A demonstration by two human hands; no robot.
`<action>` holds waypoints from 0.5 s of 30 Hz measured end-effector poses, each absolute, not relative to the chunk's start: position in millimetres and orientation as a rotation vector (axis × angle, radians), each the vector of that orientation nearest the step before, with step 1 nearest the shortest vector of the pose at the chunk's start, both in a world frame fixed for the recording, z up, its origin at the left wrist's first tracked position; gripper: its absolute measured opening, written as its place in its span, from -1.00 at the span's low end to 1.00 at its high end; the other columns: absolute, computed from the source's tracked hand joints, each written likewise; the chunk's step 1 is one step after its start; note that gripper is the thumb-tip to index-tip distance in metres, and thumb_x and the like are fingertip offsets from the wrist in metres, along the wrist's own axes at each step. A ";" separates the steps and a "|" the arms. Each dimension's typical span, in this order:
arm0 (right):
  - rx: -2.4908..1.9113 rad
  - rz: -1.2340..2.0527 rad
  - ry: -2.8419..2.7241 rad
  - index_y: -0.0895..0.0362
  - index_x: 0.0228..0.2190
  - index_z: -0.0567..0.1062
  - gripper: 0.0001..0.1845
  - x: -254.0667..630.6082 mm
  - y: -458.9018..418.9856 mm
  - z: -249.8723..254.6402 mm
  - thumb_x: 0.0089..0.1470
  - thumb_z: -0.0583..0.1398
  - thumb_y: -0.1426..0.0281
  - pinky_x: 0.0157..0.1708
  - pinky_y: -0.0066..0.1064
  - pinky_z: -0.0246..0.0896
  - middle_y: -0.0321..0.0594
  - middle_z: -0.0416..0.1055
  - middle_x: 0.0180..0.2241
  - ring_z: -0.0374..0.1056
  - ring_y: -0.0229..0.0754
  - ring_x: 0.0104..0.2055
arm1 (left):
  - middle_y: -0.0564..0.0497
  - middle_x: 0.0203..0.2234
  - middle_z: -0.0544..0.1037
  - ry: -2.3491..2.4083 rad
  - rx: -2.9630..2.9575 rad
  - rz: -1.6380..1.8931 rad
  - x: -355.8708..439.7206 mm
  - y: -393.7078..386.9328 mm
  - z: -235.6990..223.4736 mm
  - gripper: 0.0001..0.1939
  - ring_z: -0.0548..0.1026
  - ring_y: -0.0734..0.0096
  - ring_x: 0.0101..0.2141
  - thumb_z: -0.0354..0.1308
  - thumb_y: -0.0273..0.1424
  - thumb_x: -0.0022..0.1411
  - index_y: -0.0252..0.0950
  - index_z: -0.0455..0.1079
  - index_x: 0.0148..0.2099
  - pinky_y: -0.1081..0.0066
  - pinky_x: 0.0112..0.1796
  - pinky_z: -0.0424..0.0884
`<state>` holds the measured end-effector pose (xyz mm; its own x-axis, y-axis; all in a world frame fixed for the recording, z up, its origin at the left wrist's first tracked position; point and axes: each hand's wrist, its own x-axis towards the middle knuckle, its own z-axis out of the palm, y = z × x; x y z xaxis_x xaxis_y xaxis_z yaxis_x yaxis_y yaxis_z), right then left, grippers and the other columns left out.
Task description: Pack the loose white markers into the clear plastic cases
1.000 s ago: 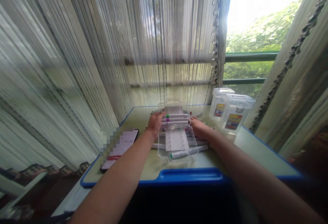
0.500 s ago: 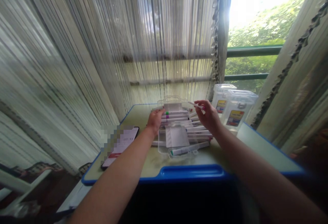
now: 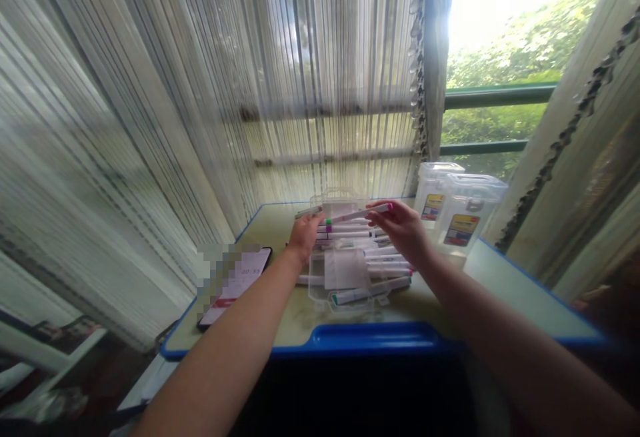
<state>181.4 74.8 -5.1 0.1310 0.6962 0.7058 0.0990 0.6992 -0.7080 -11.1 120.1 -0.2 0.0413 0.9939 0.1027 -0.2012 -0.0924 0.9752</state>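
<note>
An opened clear plastic case (image 3: 345,271) lies on the small desk, with several white markers (image 3: 345,229) lying crosswise in its far half. My left hand (image 3: 304,237) is closed at the case's left side, its fingertips by the markers' ends, one green and one purple. Between the fingers of my right hand (image 3: 404,225) is a white marker (image 3: 367,212) with a pink end, held nearly level above the others. Its left tip reaches close to my left fingertips. More loose markers (image 3: 390,265) lie under and right of the case. A green-ended marker (image 3: 350,296) lies at the near edge.
Two upright clear plastic boxes with labels, a nearer one (image 3: 463,220) and a farther one (image 3: 431,190), stand at the desk's right back. A phone (image 3: 235,287) lies on the left. The desk (image 3: 525,297) has a blue rim; string curtains (image 3: 330,90) hang behind.
My right hand has turned and brought the pink-ended marker left and slightly down, over the markers in the case. My left hand stays at the case's left side.
</note>
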 end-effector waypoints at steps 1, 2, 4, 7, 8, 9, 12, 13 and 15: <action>-0.727 0.506 -1.387 0.12 -0.40 0.48 -0.70 183.0 76.4 -4.5 -0.10 0.34 0.18 -0.48 -0.41 0.40 -0.32 0.46 -0.52 0.39 -0.29 -0.51 | 0.11 -0.73 0.36 0.972 1.155 1.337 -11.2 119.6 0.2 -0.76 0.34 0.46 -0.72 0.25 -0.27 -0.10 -0.31 0.31 -0.51 0.44 -0.70 0.32; -0.736 0.520 -1.380 0.12 -0.41 0.48 -0.70 184.6 77.7 -3.8 -0.10 0.33 0.17 -0.52 -0.43 0.37 -0.35 0.42 -0.56 0.35 -0.31 -0.54 | 0.11 -0.72 0.37 0.969 1.156 1.342 -11.2 119.1 0.6 -0.77 0.35 0.45 -0.72 0.25 -0.27 -0.10 -0.31 0.32 -0.50 0.44 -0.69 0.33; -0.746 0.553 -1.368 0.13 -0.42 0.46 -0.69 187.3 79.9 -2.4 -0.08 0.32 0.14 -0.53 -0.45 0.34 -0.36 0.39 -0.58 0.32 -0.33 -0.57 | 0.10 -0.71 0.38 0.968 1.157 1.341 -11.3 117.9 1.8 -0.78 0.37 0.43 -0.71 0.24 -0.28 -0.10 -0.32 0.34 -0.48 0.43 -0.69 0.34; -0.717 0.621 -1.305 0.10 -0.40 0.39 -0.64 189.6 82.7 -1.3 -0.03 0.26 0.07 -0.43 -0.40 0.40 -0.31 0.45 -0.48 0.40 -0.28 -0.48 | 0.10 -0.72 0.38 0.981 1.146 1.335 -11.2 117.1 3.2 -0.79 0.37 0.43 -0.72 0.23 -0.28 -0.10 -0.32 0.34 -0.48 0.42 -0.70 0.34; -0.704 0.635 -1.267 0.08 -0.37 0.36 -0.63 190.1 83.8 -1.5 0.00 0.23 0.04 -0.41 -0.38 0.42 -0.30 0.47 -0.44 0.43 -0.26 -0.45 | 0.10 -0.72 0.38 0.983 1.143 1.335 -11.1 117.2 3.4 -0.79 0.37 0.43 -0.71 0.23 -0.29 -0.10 -0.32 0.33 -0.48 0.43 -0.71 0.34; -0.698 0.633 -1.223 0.06 -0.33 0.31 -0.62 190.7 85.0 -2.1 0.04 0.18 0.01 -0.41 -0.37 0.42 -0.30 0.47 -0.42 0.44 -0.25 -0.44 | 0.11 -0.72 0.38 0.981 1.142 1.336 -11.0 117.4 3.4 -0.79 0.37 0.43 -0.71 0.23 -0.29 -0.10 -0.32 0.33 -0.48 0.43 -0.71 0.34; -0.743 0.477 -1.089 0.00 -0.19 0.22 -0.61 194.6 89.1 -5.8 0.14 0.02 -0.03 -0.59 -0.45 0.33 -0.40 0.36 -0.51 0.38 -0.29 -0.59 | 0.11 -0.72 0.38 0.967 1.144 1.338 -10.9 118.3 2.6 -0.79 0.36 0.44 -0.71 0.24 -0.29 -0.10 -0.32 0.33 -0.48 0.45 -0.71 0.33; -0.769 0.395 -1.051 -0.01 -0.15 0.21 -0.60 196.7 90.5 -7.3 0.16 -0.02 -0.03 -0.65 -0.48 0.27 -0.43 0.30 -0.55 0.33 -0.32 -0.65 | 0.11 -0.72 0.38 0.964 1.146 1.337 -11.0 118.5 2.1 -0.79 0.36 0.45 -0.71 0.24 -0.29 -0.10 -0.32 0.33 -0.48 0.45 -0.71 0.33; -0.809 0.262 -1.016 -0.01 -0.06 0.22 -0.59 201.9 92.5 -10.4 0.20 -0.06 0.00 -0.71 -0.50 0.16 -0.43 0.24 -0.55 0.25 -0.35 -0.70 | 0.10 -0.72 0.38 0.965 1.153 1.337 -11.4 119.0 1.2 -0.78 0.36 0.44 -0.71 0.25 -0.28 -0.10 -0.32 0.34 -0.48 0.45 -0.70 0.33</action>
<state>201.9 92.5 -10.4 0.5257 0.5460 0.6524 0.1623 0.6884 -0.7069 -11.4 119.0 1.2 0.0414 0.9931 0.1094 -0.2085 -0.0985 0.9731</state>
